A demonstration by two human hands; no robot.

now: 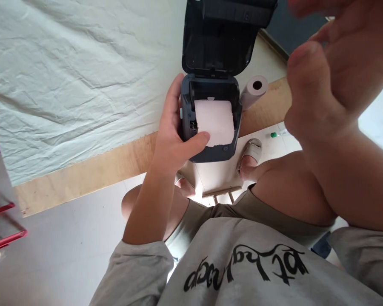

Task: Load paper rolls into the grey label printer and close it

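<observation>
My left hand (172, 136) grips the matte dark plastic printer (210, 123) over the table edge, lid (221, 38) flipped up, thumb pressing the smooth white paper roll (215, 121) inside. My right hand (335, 72) hovers nearby, fingers loose, empty. A spare roll (253, 91) lies on the bare wood beside the wrinkled cloth (76, 76).

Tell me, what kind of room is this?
Probably a simple workroom: a plywood table draped with a wrinkled white cloth, a small dark printer with its lid open, and a spare paper roll beside it.
</observation>
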